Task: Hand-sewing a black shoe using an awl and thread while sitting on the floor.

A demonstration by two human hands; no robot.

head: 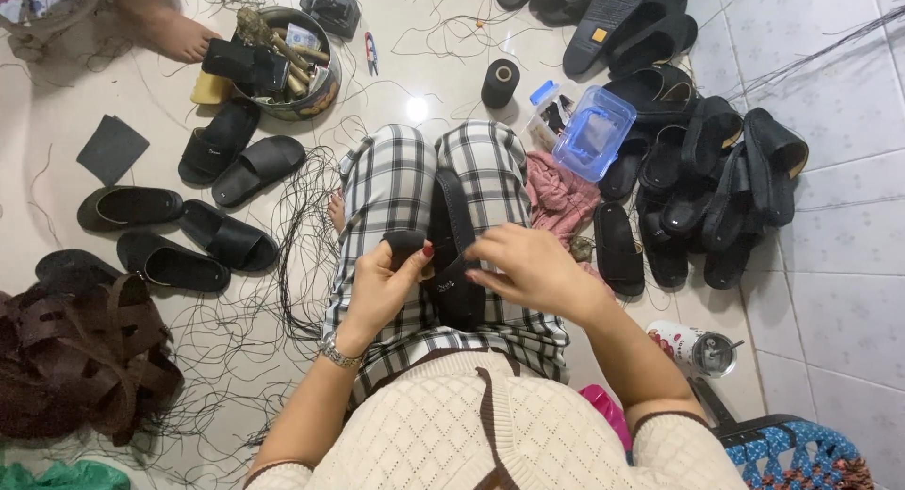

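A black slide sandal [452, 221] rests on my lap, over black-and-white checked trousers [391, 183]. My left hand [377, 287] pinches the sandal's black strap end [405, 245] between thumb and fingers; a watch sits on that wrist. My right hand [528, 268] grips the sandal's right side, fingers curled over its edge. Both hands touch the same sandal at its lower half.
Finished black sandals lie at the left [222, 235] and pile up at the right [707, 169]. A metal bowl of tools [287, 61], a black thread spool [500, 83], a clear plastic box [592, 132], a pink cloth [558, 196], loose black threads, brown straps [85, 353], a tumbler [698, 347]. Another person's foot [174, 33] top left.
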